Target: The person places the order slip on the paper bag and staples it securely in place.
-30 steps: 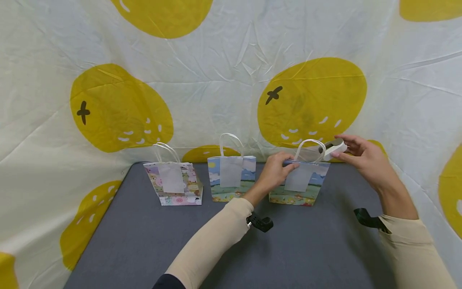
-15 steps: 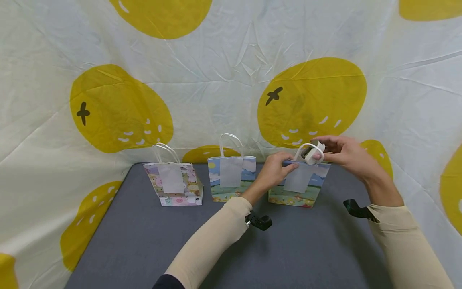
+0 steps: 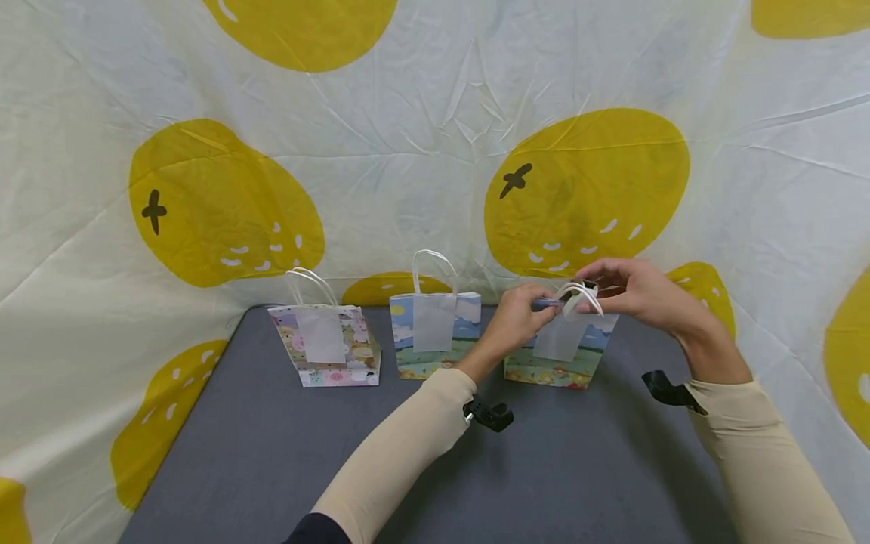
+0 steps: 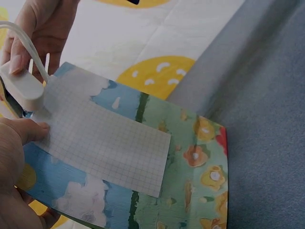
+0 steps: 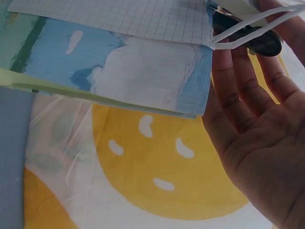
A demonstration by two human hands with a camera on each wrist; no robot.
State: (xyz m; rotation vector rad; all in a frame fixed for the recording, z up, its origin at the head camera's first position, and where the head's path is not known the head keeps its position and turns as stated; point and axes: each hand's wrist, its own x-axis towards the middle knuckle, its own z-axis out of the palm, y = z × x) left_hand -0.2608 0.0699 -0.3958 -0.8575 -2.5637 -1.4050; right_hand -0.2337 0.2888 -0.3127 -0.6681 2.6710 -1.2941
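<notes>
In the head view my left hand (image 3: 519,313) pinches the top rim of the right paper bag (image 3: 553,372), which has a sky-and-meadow print. The left wrist view shows the left thumb (image 4: 31,130) on the bag's front, beside a squared paper panel (image 4: 105,138). My right hand (image 3: 642,295) holds a small white object with a dark, round-ended part (image 4: 24,88) at the bag's mouth. Its kind is unclear. The bag's white twisted handles (image 3: 583,291) cross in front of it. In the right wrist view the dark part (image 5: 264,44) lies above the fingers.
To the left stand a second meadow-print bag (image 3: 469,344) and a pink animal-print bag (image 3: 360,359), both with upright white handles. All stand near the back edge of the grey table (image 3: 272,453). A white cloth with yellow fruit shapes (image 3: 408,189) hangs behind.
My right hand has moved left and slightly down, bringing the white object from beside the bag to its mouth, behind the handles. The left hand stays on the rim.
</notes>
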